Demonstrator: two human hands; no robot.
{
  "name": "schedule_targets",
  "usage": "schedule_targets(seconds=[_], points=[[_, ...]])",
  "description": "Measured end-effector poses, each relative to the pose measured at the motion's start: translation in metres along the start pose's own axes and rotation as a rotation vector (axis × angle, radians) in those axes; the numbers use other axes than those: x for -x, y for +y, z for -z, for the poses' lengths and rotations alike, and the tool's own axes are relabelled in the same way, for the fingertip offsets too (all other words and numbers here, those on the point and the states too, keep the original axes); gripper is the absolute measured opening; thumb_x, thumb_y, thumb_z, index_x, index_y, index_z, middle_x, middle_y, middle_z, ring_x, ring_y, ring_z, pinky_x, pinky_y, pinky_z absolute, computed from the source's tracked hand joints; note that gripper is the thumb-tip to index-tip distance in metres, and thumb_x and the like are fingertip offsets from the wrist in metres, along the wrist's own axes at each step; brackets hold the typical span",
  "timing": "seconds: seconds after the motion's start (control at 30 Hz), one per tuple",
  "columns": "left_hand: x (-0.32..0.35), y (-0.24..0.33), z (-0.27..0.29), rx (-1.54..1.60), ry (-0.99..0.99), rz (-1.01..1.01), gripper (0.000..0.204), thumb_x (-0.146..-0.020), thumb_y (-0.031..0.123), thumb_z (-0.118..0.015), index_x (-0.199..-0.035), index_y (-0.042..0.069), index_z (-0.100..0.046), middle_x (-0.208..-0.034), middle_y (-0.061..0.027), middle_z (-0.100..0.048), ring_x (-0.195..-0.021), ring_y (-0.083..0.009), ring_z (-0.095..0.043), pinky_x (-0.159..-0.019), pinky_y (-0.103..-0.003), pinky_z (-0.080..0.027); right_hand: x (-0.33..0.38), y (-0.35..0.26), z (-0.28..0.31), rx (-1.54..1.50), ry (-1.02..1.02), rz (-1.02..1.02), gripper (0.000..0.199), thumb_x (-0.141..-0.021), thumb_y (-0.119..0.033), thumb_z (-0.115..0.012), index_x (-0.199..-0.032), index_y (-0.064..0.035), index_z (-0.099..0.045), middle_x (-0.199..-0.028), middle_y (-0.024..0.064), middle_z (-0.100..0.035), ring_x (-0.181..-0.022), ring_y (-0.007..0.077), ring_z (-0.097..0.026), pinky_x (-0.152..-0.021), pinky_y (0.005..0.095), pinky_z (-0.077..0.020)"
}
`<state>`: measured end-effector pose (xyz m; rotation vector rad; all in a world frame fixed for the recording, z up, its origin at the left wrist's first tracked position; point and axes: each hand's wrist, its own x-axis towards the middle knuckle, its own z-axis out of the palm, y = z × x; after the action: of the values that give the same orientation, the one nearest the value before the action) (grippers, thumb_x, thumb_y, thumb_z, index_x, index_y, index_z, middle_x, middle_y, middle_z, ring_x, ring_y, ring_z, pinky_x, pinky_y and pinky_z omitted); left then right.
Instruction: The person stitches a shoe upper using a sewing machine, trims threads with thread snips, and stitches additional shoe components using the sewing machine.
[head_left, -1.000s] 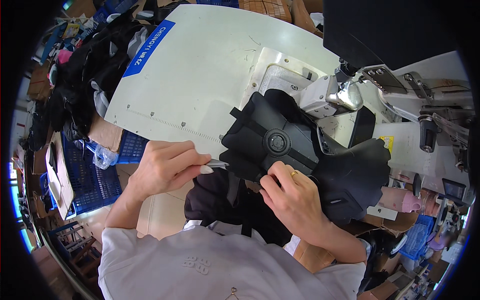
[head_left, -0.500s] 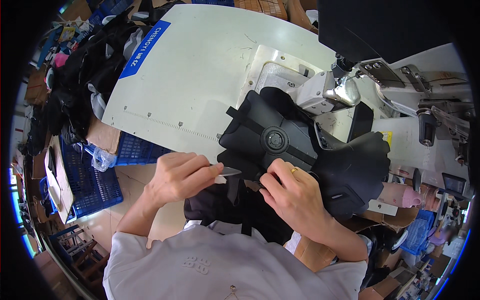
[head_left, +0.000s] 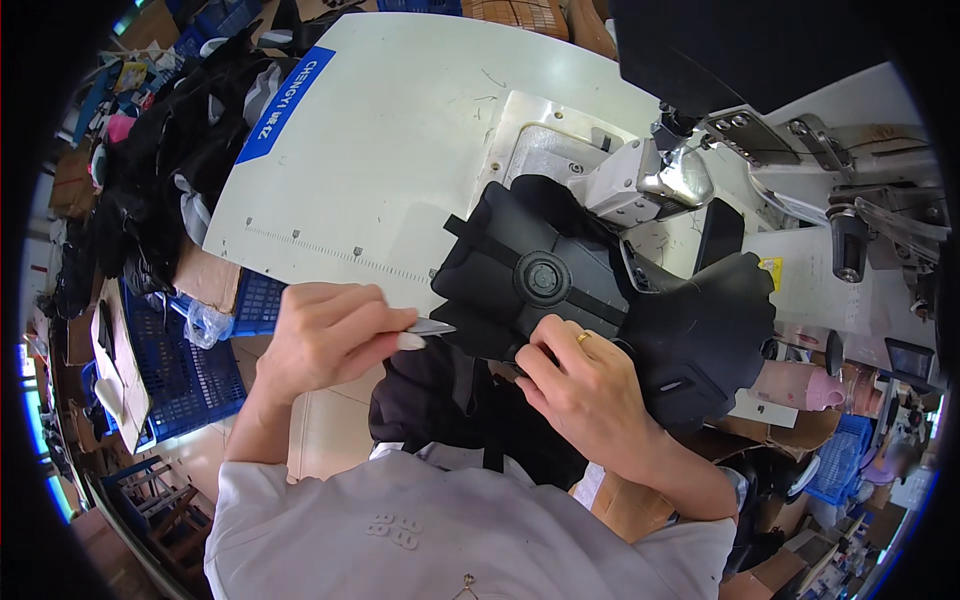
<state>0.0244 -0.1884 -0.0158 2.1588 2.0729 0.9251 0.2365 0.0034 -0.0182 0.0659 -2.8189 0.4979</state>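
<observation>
My left hand (head_left: 325, 335) is closed around a small pointed metal blade (head_left: 433, 327), its tip toward the lower left edge of a black moulded padded piece (head_left: 488, 262). Whether the tip touches the edge I cannot tell. The piece bears a round ridged dial (head_left: 543, 278) with a black strap (head_left: 478, 245) running across it. With fingers curled and pinched, my right hand (head_left: 585, 385) grips the near edge of the black padded piece; its fingertips are partly hidden. The piece lies partly under the sewing machine head (head_left: 635, 188).
A white machine table (head_left: 370, 130) with a printed scale spreads to the left. Blue crates (head_left: 195, 385) and a heap of black goods (head_left: 165, 190) stand beyond its left edge. At right are a dark panel (head_left: 745, 50), a pink bottle (head_left: 800, 385) and an open cardboard box (head_left: 805, 430).
My left hand has moved left and slightly up with the blade, away from my right hand. The right hand keeps its grip on the padded piece, and the view has shifted slightly.
</observation>
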Motion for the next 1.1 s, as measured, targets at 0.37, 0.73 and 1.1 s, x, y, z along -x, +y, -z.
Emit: schedule_targets(seconds=[0.37, 0.73, 1.1], points=[[0.011, 0.000, -0.033, -0.065, 0.175, -0.106, 0.028, -0.067, 0.011, -0.076, -0.094, 0.008, -0.070, -0.073, -0.0021, -0.059, -0.057, -0.0166, -0.059, -0.046, -0.029, -0.043, -0.004, 0.004, 0.010, -0.079, -0.011, 0.001, 0.015, -0.070, -0.002, -0.065, -0.079, -0.0036, -0.054, -0.085, 0.0066, -0.043, -0.070, 0.0173, -0.050, -0.059, 0.0295, -0.0407], [-0.010, 0.026, -0.017, -0.084, -0.041, 0.017, 0.023, -0.069, 0.013, -0.079, -0.086, 0.007, -0.066, -0.066, -0.0013, -0.050, -0.051, -0.0172, -0.055, -0.045, -0.029, -0.044, -0.002, 0.001, 0.003, -0.010, -0.029, 0.008, 0.014, -0.070, -0.004, -0.064, -0.080, -0.0036, -0.056, -0.085, 0.0067, -0.043, -0.071, 0.0167, -0.050, -0.061, 0.0287, -0.0405], [-0.011, 0.016, -0.011, 0.017, 0.007, 0.070, 0.021, -0.071, 0.012, -0.078, -0.088, 0.007, -0.067, -0.068, -0.0022, -0.053, -0.051, -0.0183, -0.056, -0.045, -0.031, -0.044, 0.000, 0.004, 0.005, 0.002, -0.034, 0.020, 0.015, -0.069, -0.005, -0.065, -0.077, -0.0054, -0.052, -0.083, 0.0069, -0.041, -0.070, 0.0168, -0.048, -0.060, 0.0287, -0.0388]])
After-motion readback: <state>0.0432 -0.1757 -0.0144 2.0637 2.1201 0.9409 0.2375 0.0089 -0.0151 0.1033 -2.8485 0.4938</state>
